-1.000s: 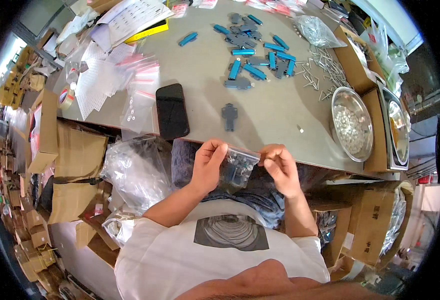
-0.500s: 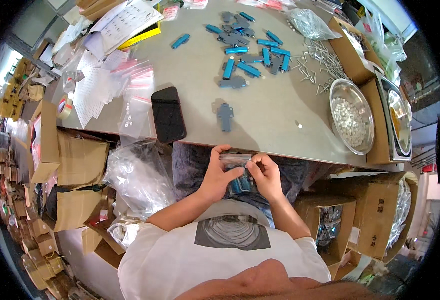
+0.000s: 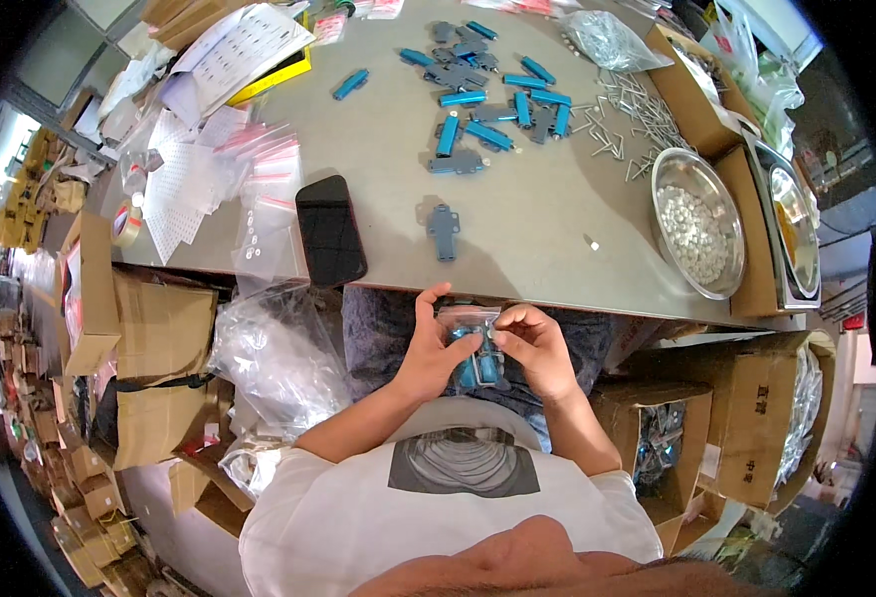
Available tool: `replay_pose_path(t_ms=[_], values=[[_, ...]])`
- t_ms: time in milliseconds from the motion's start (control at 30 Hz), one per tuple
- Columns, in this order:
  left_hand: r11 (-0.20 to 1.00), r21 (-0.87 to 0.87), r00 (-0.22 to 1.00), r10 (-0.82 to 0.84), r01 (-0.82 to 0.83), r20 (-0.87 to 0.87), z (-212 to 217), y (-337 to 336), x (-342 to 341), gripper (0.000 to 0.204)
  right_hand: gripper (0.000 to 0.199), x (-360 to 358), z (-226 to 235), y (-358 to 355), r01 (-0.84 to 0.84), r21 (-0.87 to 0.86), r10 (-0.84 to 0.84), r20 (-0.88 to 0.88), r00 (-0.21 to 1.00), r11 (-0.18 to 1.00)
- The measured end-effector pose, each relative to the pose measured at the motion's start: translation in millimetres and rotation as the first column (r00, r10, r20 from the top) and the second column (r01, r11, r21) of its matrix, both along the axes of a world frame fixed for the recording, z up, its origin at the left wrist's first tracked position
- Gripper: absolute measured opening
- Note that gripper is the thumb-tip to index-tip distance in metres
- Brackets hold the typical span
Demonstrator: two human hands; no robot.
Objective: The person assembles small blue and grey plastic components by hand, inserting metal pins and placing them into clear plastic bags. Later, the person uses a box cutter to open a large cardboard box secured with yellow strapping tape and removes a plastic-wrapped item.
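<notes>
A small clear zip bag (image 3: 471,316) with blue parts inside is held just off the table's front edge, over my lap. My left hand (image 3: 432,350) grips its left side, thumb across the front and forefinger extended up past the top. On the opposite side my right hand (image 3: 539,354) pinches the bag near its upper right with thumb and curled fingers. Blue pieces (image 3: 469,372) show through the plastic; their exact number is hidden. Beyond the hands a grey bracket-shaped plastic piece (image 3: 444,235) lies alone on the table.
A black phone (image 3: 330,230) lies left, beside empty zip bags (image 3: 272,179). Farther back are several blue cylinders (image 3: 488,136) and grey pieces. At right, loose screws (image 3: 647,111) lie near a steel bowl (image 3: 662,204) of small white pieces. Cardboard boxes (image 3: 746,428) flank me.
The bag has tilted a little, and its blue contents show more plainly. My right hand has shifted slightly along the bag's right side. The table view has moved slightly left.
</notes>
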State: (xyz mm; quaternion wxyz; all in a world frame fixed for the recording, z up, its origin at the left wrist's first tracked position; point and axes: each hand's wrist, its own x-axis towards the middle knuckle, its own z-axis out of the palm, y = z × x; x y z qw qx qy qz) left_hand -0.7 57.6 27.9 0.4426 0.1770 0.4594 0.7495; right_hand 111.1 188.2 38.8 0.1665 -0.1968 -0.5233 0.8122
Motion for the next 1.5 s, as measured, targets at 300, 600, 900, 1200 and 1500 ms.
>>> replay_pose_path(t_ms=[300,600,900,1200,1500], values=[[0.999,-0.023,0.993,0.037,-0.039,-0.110,-4,2,1,0.055,0.027,1,9,-4,0.029,0.438,-0.021,-0.023,0.999,0.899],[1.000,0.017,0.992,-0.024,0.026,-0.121,-3,-3,-3,0.048,0.030,4,10,7,0.019,0.494,0.082,-0.183,0.980,0.869],[0.999,0.023,0.964,-0.036,0.044,-0.265,-3,-1,-2,0.047,0.040,4,-1,-3,0.022,0.294,0.006,-0.095,0.995,0.955],[0.986,0.062,0.934,-0.127,0.156,-0.333,-8,-3,-10,0.049,0.035,-4,12,6,-0.098,0.274,0.131,-0.106,0.986,0.957],[0.997,0.083,0.868,0.042,-0.001,-0.495,-11,1,-5,0.046,0.021,-5,26,2,0.014,0.471,-0.061,0.086,0.994,0.882]])
